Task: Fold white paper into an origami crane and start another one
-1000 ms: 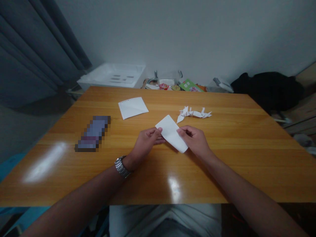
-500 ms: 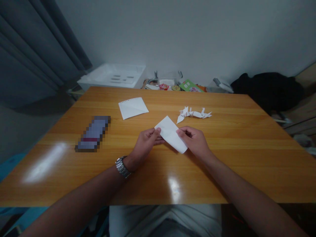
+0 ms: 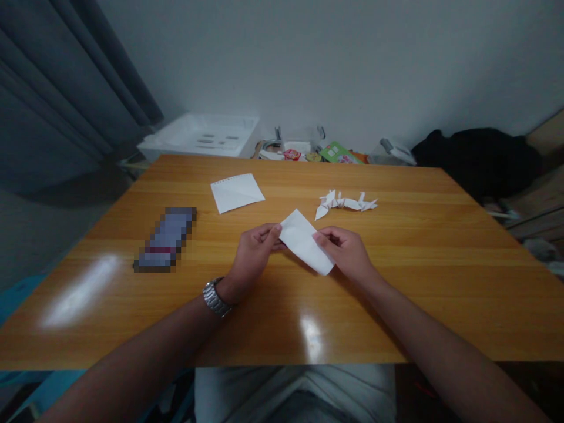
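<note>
A white folded sheet of paper (image 3: 304,239) is held slightly above the table between my two hands. My left hand (image 3: 258,249) pinches its left corner between thumb and fingers. On the opposite edge, the thumb of my right hand (image 3: 346,249) presses on top, its fingers curled beneath. Just beyond the right hand lie several white folded-paper figures (image 3: 348,203) in a row. Another white sheet (image 3: 238,192), with a perforated edge, rests flat at the back left.
A pixelated phone-like object (image 3: 167,238) lies on the left of the wooden table (image 3: 282,305). Behind the far edge are a white plastic tray (image 3: 202,132), a green booklet (image 3: 341,154) and small packets. A black cloth item (image 3: 478,155) sits at the back right.
My left hand has slid slightly left, its thumb now nearer the paper's corner. The paper has tilted a little; my right hand has barely moved.
</note>
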`<state>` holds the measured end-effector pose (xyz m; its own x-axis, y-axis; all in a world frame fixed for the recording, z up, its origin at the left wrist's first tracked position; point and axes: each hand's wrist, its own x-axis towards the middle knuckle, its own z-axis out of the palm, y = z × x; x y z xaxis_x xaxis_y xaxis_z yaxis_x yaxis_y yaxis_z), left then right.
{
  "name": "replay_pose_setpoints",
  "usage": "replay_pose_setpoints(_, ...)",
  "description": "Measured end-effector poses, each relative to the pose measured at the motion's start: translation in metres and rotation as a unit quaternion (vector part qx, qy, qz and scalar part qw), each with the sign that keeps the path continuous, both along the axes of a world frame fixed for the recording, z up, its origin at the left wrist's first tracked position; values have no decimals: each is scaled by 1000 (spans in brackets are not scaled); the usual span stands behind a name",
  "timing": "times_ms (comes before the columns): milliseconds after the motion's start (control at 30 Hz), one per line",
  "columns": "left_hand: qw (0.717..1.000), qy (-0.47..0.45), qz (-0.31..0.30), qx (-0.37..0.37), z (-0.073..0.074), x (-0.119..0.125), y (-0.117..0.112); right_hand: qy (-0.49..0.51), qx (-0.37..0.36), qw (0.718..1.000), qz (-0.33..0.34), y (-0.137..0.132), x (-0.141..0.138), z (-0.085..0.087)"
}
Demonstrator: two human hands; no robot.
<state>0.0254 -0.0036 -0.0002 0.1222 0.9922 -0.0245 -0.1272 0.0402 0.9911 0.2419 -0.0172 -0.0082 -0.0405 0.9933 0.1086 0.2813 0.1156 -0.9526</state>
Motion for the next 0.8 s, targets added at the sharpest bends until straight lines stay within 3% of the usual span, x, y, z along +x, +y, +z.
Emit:
replay_pose_setpoints(200, 996, 79, 15, 33, 3, -5, 2, 12, -44, 997, 69, -2, -1, 4)
replay_pose_setpoints(333, 980, 176, -26, 93, 3, -7, 4, 7, -33, 994, 108, -1, 1, 8)
replay_pose_setpoints(533, 948, 267, -90, 150, 3, -6, 0, 15, -28, 995, 90, 0, 0, 7)
replay_pose_setpoints(667, 955, 244, -96, 136, 5, -5, -2, -8, -5, 997, 81, -1, 0, 4)
replay_pose_setpoints(800, 979, 171, -89, 64, 2, -3, -1, -9, 11, 998, 56, -1, 1, 2)
